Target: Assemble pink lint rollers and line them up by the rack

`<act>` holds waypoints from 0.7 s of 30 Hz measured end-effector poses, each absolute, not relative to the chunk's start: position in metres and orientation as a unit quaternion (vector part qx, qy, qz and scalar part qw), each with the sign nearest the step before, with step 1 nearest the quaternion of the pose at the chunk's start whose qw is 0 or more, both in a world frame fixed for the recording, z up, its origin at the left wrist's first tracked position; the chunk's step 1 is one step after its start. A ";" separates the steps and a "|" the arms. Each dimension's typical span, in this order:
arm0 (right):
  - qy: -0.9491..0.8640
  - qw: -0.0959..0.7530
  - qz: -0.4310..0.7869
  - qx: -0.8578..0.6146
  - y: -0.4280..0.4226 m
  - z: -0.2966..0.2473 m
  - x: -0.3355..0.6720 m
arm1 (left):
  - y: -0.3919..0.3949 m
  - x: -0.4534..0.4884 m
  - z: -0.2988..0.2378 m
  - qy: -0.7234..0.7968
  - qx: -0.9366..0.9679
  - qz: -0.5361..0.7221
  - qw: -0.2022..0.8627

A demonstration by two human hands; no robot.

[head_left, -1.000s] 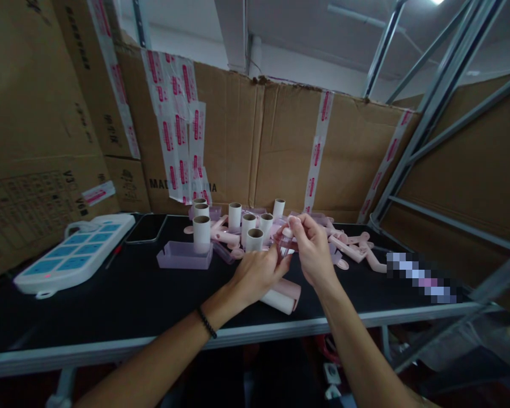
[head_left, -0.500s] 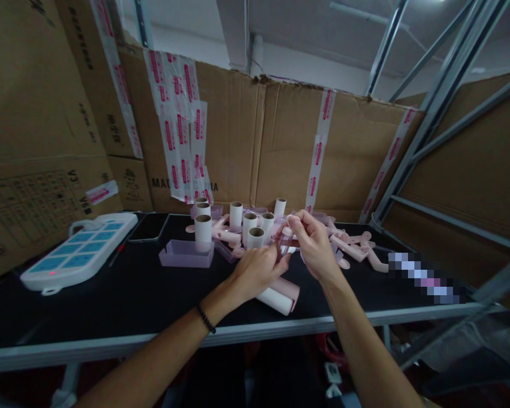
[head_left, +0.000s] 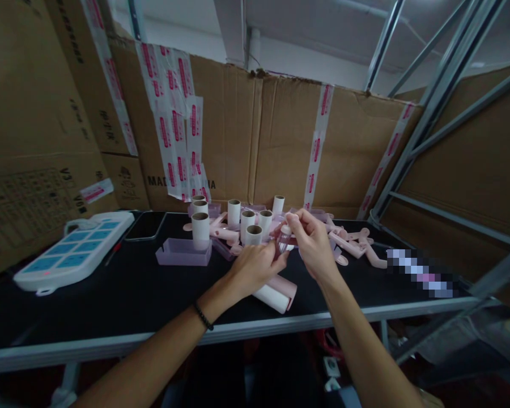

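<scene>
My left hand (head_left: 257,263) is closed around a small see-through pinkish part (head_left: 284,242) with a pale top, held just above the table. At that part's upper end, my right hand (head_left: 312,241) pinches a pale pink piece with thumb and forefinger. The fingers hide much of what they hold. Beneath my left hand lie a white paper roll (head_left: 272,298) and a pink half-round cover (head_left: 287,288). Several white rolls with cardboard cores (head_left: 200,229) stand upright behind the hands. Pink plastic handles (head_left: 346,243) lie in a heap to the right.
A translucent purple tray (head_left: 183,253) sits left of the rolls. Farther left are a phone (head_left: 145,226) and a white power strip (head_left: 74,252). Taped cardboard (head_left: 229,136) walls the back of the black table (head_left: 144,300). Metal frame bars rise at the right.
The view has shifted slightly. Both hands keep their hold on the small part at nearly the same place, and the things on the table lie as before.
</scene>
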State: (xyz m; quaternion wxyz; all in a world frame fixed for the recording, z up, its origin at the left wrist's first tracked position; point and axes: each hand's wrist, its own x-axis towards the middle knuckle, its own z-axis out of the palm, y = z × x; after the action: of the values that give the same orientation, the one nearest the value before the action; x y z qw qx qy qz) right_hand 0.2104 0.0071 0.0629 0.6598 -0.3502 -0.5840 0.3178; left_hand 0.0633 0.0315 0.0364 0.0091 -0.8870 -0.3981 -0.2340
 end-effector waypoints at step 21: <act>-0.725 0.294 -0.077 -0.618 0.011 0.011 0.388 | 0.052 0.054 0.040 -0.329 -0.687 -0.528 -0.376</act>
State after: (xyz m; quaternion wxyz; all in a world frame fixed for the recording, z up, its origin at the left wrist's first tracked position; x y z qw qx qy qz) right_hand 0.3876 0.0106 0.0112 0.2945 -0.6181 -0.7247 -0.0773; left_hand 0.0536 0.0518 0.0398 -0.3756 -0.6870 -0.3287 -0.5282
